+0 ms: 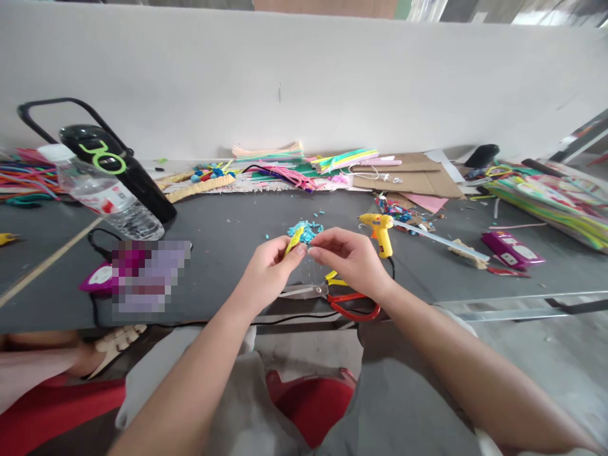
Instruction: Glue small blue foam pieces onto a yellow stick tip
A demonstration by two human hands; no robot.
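Observation:
My left hand [270,269] is closed on a small, slim yellow piece [295,238], held between thumb and fingers with one end sticking up. What it is made of I cannot tell. Beside it, the thumb and forefinger of my right hand [354,256] are pinched together close to my left thumb; anything between them is too small to make out. Just beyond my fingertips lies a little heap of bright blue bits [308,227] on the grey table [218,253]. Red-handled scissors [354,307] lie under my wrists, near the table edge.
A yellow glue gun [380,231] with a long clear stick is right of my hands. At left stand a water bottle [114,199] and a black flask [128,171]. Bundled pipe cleaners [342,160] and cardboard [418,177] line the back. A purple packet [512,249] lies right.

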